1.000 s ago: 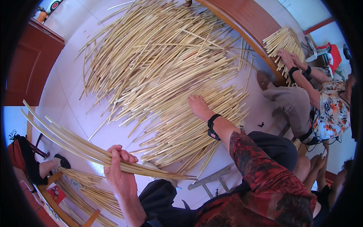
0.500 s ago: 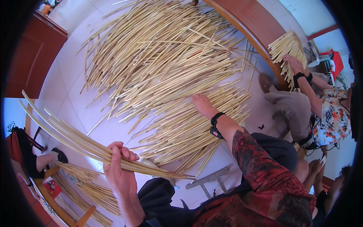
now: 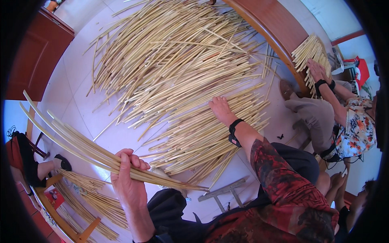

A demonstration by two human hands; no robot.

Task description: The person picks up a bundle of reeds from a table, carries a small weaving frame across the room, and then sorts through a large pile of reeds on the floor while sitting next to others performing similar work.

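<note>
A small bundle of long, pale yellow canes (image 3: 87, 149) is gripped in my left hand (image 3: 129, 170), thumb across the top. The canes fan out and bow toward the upper left, and their other ends come together near my knee. My right hand (image 3: 222, 110) lies on the upper edge of the nearer pile of canes (image 3: 198, 133), palm down, its fingers stretched out and slightly apart. Just beyond it spreads a much larger heap of canes (image 3: 162, 60), some lying crosswise on top.
A wooden bench (image 3: 267, 24) with curved edge runs along the upper right. There a co-worker's hands (image 3: 318, 72) rest on another cane bundle (image 3: 310, 50). More canes (image 3: 101, 206) lie at lower left beside a wooden chair (image 3: 60, 222). A low stool (image 3: 225, 189) stands by my legs.
My right hand has shifted slightly up and to the right along the nearer pile. The left hand keeps its hold on the canes. The co-worker's hands have moved a little.
</note>
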